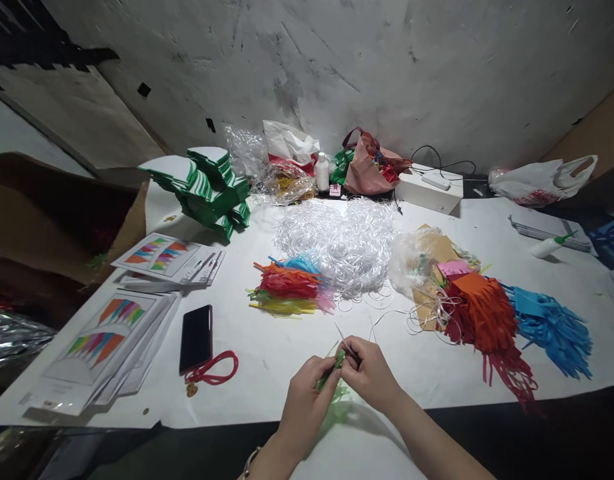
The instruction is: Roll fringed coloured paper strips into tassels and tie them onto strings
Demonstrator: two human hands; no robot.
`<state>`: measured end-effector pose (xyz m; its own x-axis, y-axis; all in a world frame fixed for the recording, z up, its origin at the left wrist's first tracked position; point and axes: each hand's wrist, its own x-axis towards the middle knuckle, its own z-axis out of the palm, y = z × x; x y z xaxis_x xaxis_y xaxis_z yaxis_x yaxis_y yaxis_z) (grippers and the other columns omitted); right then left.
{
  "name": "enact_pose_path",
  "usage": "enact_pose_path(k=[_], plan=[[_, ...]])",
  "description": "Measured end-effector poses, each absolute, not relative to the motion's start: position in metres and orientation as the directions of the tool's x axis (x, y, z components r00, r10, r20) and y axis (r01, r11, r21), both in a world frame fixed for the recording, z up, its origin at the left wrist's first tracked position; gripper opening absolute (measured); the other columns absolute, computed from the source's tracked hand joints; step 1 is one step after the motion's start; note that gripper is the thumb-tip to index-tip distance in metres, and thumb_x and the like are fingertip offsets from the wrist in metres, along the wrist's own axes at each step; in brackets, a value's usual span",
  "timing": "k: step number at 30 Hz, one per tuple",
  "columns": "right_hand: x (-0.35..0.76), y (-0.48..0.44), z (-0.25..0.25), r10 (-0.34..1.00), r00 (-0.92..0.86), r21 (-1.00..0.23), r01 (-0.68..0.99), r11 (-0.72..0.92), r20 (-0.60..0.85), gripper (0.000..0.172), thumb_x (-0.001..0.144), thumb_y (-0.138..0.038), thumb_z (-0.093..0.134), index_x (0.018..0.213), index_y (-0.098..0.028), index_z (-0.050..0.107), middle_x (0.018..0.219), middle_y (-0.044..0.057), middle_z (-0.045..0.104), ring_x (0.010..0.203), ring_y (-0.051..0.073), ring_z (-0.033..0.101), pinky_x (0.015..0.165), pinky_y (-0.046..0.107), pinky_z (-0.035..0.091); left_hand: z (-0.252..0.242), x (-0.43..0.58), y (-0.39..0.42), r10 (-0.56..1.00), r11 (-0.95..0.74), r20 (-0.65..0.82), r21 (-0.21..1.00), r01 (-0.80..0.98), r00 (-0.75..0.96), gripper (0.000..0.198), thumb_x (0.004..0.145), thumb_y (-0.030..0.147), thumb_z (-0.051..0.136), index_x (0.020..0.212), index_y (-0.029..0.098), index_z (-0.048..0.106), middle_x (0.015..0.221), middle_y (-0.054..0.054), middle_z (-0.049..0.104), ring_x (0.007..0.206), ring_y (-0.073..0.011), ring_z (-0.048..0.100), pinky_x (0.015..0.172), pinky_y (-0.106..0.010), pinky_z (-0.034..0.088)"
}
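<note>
My left hand pinches a green paper tassel near the table's front edge, its fringe hanging below the fingers. Against it, my right hand is closed on a thin white string at the tassel's upper end. The fingertips of both hands meet there and partly hide the string. Ahead of them lies a big heap of white string. To its left is a pile of fringed paper in red, orange, yellow, blue and pink. More fringed paper in orange and blue lies on the right.
At left are a black phone with a red cord, printed packets and stacked green-edged cutouts. Along the wall stand a white bottle, a pink bag and a white box. A glue bottle lies right.
</note>
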<state>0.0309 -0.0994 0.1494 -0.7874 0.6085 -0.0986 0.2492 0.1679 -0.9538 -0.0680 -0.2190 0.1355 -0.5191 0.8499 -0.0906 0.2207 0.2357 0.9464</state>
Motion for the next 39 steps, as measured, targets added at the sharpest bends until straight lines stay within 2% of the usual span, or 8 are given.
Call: enact_pose_path(k=[8, 14, 22, 25, 27, 30, 34, 39], plan=[[0.026, -0.105, 0.140, 0.658, -0.752, -0.924, 0.279, 0.261, -0.041, 0.012, 0.071, -0.014, 0.044, 0.066, -0.022, 0.037, 0.059, -0.008, 0.032, 0.054, 0.010, 0.029, 0.050, 0.022, 0.024, 0.138, -0.069, -0.218, 0.833, 0.219, -0.055, 0.946, 0.237, -0.550, 0.022, 0.088, 0.034, 0.054, 0.100, 0.024, 0.070, 0.087, -0.004, 0.070, 0.081, -0.0182, 0.064, 0.070, -0.027, 0.051], [0.025, -0.103, 0.137, 0.684, -0.728, -0.892, 0.339, 0.300, -0.047, 0.010, 0.073, -0.013, 0.045, 0.068, -0.022, 0.042, 0.059, -0.008, 0.033, 0.053, 0.010, 0.030, 0.050, 0.022, 0.024, 0.138, -0.072, -0.217, 0.749, 0.246, -0.204, 0.969, -0.022, -0.630, 0.021, 0.080, 0.039, 0.064, 0.087, 0.020, 0.070, 0.088, -0.006, 0.071, 0.086, -0.0221, 0.064, 0.080, -0.031, 0.050], [0.026, -0.108, 0.129, 0.725, -0.689, -0.888, 0.328, 0.323, 0.009, 0.026, 0.085, -0.028, 0.050, 0.063, -0.021, 0.038, 0.059, -0.005, 0.040, 0.055, 0.011, 0.036, 0.054, 0.023, 0.027, 0.136, -0.072, -0.213, 0.786, 0.215, -0.361, 0.921, -0.326, -0.502, 0.024, 0.072, 0.037, 0.073, 0.082, 0.017, 0.064, 0.084, -0.004, 0.067, 0.082, -0.0191, 0.061, 0.075, -0.029, 0.049], [0.026, -0.106, 0.130, 0.713, -0.699, -0.922, 0.307, 0.236, -0.050, 0.022, 0.085, -0.031, 0.052, 0.066, -0.021, 0.045, 0.058, -0.006, 0.039, 0.054, 0.011, 0.036, 0.053, 0.023, 0.028, 0.137, -0.072, -0.211, 0.789, 0.206, -0.412, 0.877, -0.435, -0.456, 0.025, 0.068, 0.035, 0.076, 0.077, 0.017, 0.063, 0.076, -0.001, 0.063, 0.072, -0.0149, 0.058, 0.068, -0.025, 0.046], [0.028, -0.101, 0.133, 0.652, -0.746, -0.957, 0.269, 0.111, -0.135, 0.013, 0.084, -0.033, 0.056, 0.081, -0.020, 0.054, 0.057, -0.008, 0.034, 0.053, 0.011, 0.034, 0.052, 0.022, 0.028, 0.137, -0.074, -0.211, 0.770, 0.178, -0.455, 0.827, -0.534, -0.448, 0.027, 0.066, 0.035, 0.077, 0.076, 0.017, 0.060, 0.070, 0.001, 0.061, 0.065, -0.0121, 0.055, 0.064, -0.023, 0.045], [0.036, -0.095, 0.142, 0.623, -0.764, -0.972, 0.233, 0.018, -0.171, 0.024, 0.087, -0.042, 0.055, 0.094, -0.019, 0.058, 0.058, -0.008, 0.033, 0.052, 0.011, 0.032, 0.051, 0.022, 0.028, 0.133, -0.079, -0.211, 0.736, 0.112, -0.514, 0.734, -0.670, -0.440, 0.031, 0.065, 0.035, 0.078, 0.080, 0.018, 0.056, 0.069, 0.002, 0.062, 0.061, -0.0106, 0.055, 0.062, -0.022, 0.045], [0.047, -0.100, 0.151, 0.635, -0.766, -0.958, 0.246, 0.145, -0.101, 0.037, 0.096, -0.046, 0.040, 0.075, -0.019, 0.056, 0.058, -0.004, 0.041, 0.053, 0.011, 0.036, 0.052, 0.024, 0.030, 0.130, -0.082, -0.211, 0.723, 0.062, -0.545, 0.663, -0.746, -0.424, 0.035, 0.064, 0.033, 0.080, 0.083, 0.018, 0.054, 0.073, 0.000, 0.065, 0.062, -0.0108, 0.058, 0.063, -0.022, 0.047], [0.049, -0.112, 0.152, 0.567, -0.824, -0.925, 0.218, 0.312, -0.003, 0.036, 0.099, -0.039, 0.037, 0.075, -0.020, 0.056, 0.068, -0.001, 0.053, 0.062, 0.013, 0.047, 0.061, 0.024, 0.035, 0.133, -0.078, -0.209, 0.737, 0.031, -0.530, 0.646, -0.763, -0.419, 0.033, 0.065, 0.031, 0.080, 0.082, 0.018, 0.054, 0.073, 0.001, 0.064, 0.062, -0.0098, 0.057, 0.063, -0.021, 0.048]])
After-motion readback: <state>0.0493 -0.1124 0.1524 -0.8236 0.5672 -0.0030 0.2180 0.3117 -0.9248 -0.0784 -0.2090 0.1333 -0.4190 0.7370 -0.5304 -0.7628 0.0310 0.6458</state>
